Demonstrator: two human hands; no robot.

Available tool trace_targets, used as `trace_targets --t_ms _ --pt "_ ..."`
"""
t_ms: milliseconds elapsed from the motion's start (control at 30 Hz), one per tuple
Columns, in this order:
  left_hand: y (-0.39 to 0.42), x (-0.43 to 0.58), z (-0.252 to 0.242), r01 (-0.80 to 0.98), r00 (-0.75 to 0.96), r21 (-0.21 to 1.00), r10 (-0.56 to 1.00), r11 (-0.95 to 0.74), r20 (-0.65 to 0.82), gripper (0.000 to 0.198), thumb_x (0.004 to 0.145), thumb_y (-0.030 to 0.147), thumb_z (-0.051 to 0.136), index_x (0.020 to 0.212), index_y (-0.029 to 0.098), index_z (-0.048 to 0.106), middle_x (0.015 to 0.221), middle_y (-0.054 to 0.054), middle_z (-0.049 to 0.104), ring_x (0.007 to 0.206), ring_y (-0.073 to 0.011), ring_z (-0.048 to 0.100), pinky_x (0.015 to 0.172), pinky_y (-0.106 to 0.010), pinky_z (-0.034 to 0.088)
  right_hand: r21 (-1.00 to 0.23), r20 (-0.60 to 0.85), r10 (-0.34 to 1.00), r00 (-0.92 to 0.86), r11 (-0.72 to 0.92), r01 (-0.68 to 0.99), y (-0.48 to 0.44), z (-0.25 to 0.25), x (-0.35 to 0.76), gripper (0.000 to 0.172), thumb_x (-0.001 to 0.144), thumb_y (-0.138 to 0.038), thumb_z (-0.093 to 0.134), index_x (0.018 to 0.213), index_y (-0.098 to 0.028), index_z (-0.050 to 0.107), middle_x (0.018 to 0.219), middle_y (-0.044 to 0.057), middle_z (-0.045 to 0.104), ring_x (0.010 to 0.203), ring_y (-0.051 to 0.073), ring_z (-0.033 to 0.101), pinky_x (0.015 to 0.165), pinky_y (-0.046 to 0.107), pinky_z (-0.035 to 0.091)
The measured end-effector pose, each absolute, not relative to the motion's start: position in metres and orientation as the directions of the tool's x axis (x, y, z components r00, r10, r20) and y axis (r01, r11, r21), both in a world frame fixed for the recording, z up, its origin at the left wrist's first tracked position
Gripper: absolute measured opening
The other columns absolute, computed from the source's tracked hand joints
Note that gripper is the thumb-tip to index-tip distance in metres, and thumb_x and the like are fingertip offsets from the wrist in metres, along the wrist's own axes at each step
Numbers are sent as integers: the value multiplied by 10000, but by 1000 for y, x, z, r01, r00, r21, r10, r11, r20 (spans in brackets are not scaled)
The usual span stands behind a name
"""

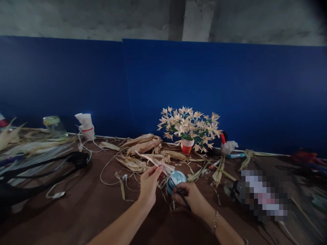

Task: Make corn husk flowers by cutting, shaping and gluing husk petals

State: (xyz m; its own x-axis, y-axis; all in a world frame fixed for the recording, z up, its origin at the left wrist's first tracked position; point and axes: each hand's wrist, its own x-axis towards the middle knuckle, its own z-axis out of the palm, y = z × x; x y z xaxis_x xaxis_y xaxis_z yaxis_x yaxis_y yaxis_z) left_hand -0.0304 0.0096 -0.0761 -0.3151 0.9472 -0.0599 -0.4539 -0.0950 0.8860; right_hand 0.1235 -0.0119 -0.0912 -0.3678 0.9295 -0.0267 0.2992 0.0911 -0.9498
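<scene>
My left hand point(150, 183) pinches a pale dried corn husk strip point(153, 160) between thumb and fingers; its long end points up and left. My right hand point(187, 195) is closed around a slim black tool point(182, 197), slanted, with its tip up at the lower end of the husk. The exact kind of this tool I cannot make out. Just behind it on the brown table point(120, 221) lies a round light-blue object point(178, 177), partly hidden by my right hand.
Beyond my hands lie heaped dried husks point(145, 144) and a red cup point(187, 146) of husk flowers point(189, 126). White cable point(102, 173) loops leftward. A black strap-like object point(51, 163) and glass jar point(55, 126) are at left. A blue panel point(204, 75) stands behind.
</scene>
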Motion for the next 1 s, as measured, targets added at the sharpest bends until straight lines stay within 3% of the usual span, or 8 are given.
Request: trace_targets --t_ms 433,667,1000 --pt "11 -31 -79 -522 -262 850 962 -71 -81 243 504 292 745 621 114 628 533 8 583 477 -90 530 497 -201 434 -890 27 950 -311 165 426 -12 -93 122 219 648 -353 621 686 -138 600 491 -53 416 463 63 352 419 157 285" --pt "22 -50 -72 -545 -179 838 980 -23 -90 245 490 258 755 618 126 593 562 16 595 508 -88 549 542 -214 476 -958 -168 864 -474 -31 284 -10 -85 139 268 636 -388 629 718 -145 553 470 -70 433 359 44 360 338 153 311" --pt "30 -64 -70 -444 -26 895 998 41 -59 219 559 272 728 667 126 607 557 6 602 474 -81 536 499 -199 456 -970 -195 845 -499 -92 224 -9 -73 153 230 642 -323 639 726 -119 573 436 -68 447 340 33 369 322 135 308"
